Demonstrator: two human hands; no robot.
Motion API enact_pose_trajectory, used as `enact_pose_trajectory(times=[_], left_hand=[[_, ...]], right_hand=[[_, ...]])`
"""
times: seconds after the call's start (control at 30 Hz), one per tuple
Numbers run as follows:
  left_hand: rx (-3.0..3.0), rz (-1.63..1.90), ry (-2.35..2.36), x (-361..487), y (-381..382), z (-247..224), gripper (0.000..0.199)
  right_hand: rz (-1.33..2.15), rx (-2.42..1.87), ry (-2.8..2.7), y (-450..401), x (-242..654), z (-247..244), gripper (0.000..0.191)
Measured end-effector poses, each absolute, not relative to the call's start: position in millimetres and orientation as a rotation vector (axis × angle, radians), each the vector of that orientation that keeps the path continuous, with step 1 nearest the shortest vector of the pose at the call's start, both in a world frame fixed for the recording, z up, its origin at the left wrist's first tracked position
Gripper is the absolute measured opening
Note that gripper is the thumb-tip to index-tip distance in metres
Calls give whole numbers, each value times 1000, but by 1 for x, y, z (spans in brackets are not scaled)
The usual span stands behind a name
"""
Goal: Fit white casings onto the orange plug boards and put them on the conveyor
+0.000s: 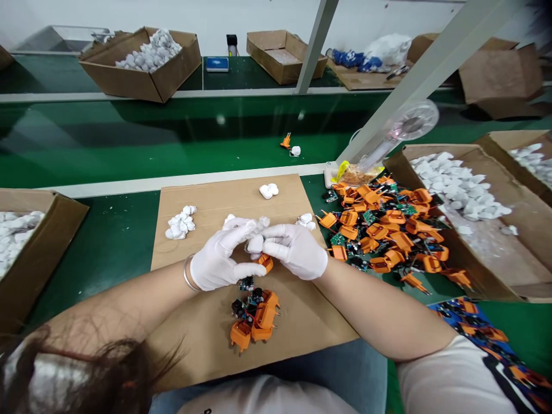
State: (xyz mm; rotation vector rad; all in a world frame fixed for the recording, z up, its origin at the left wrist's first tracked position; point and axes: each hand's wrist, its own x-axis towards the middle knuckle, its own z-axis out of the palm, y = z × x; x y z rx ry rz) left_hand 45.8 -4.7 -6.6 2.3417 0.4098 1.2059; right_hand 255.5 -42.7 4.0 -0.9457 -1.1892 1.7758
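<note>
Both hands wear white gloves and meet above a cardboard sheet point(190, 322). My left hand point(222, 256) is closed, its thumb against an orange plug housing point(266, 263) that shows only in part. Fingers of my right hand point(295, 250) pinch a small white rounded piece point(255, 244) just above that housing. A green circuit board point(246, 283) hangs below my left thumb. Nearer my body lie several orange plug housings point(264, 316) with wired circuit boards. Small clumps of white pieces point(181, 223) rest on the cardboard, some partly hidden behind my hands.
To the right is a large heap of orange plugs with boards point(388, 224), beside a carton of white pieces point(517, 230). Another carton point(64, 215) stands at left. A clear handheld fan point(414, 122) leans near a slanted post point(401, 86). More cartons point(181, 63) line the back shelf.
</note>
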Motion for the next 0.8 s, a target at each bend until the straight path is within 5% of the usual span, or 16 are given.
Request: enact_pose_trajectory(times=[0.33,0.5,0.8], left_hand=[[2519,1352,547,47,-7,1,76],[2626,1342,661,49,-10,-3,71],[2588,1342,760,55,-13,-1,61]], right_hand=[[1833,-698,-1153,-38,245,7,44],[1688,-836,-1273,-42,236,9,57],[1654,-958,-1227,-48,233,11,54]])
